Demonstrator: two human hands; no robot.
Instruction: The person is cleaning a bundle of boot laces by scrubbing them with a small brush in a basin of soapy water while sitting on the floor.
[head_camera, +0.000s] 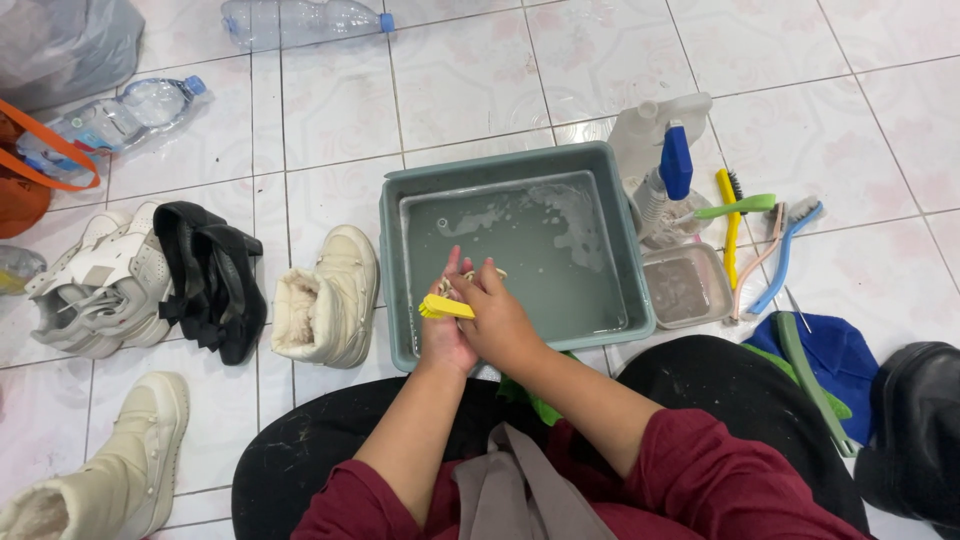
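Note:
Both my hands meet over the near left corner of a grey-green square basin (600, 170) holding cloudy, soapy water. My right hand (495, 320) grips a yellow brush (442, 307) whose handle sticks out to the left. My left hand (447, 330) lies under it, palm up, holding a pale lace-like thing (482, 272) that the brush presses on. Most of that thing is hidden by my fingers.
A cream boot (325, 305) stands left of the basin, with black cloth (210, 275), white sneakers (95, 280) and another cream boot (110, 470) further left. Right of the basin are a spray bottle (672, 165), a small tray (685, 285), several brushes (745, 225) and blue cloth (830, 355). Plastic bottles (300, 20) lie beyond.

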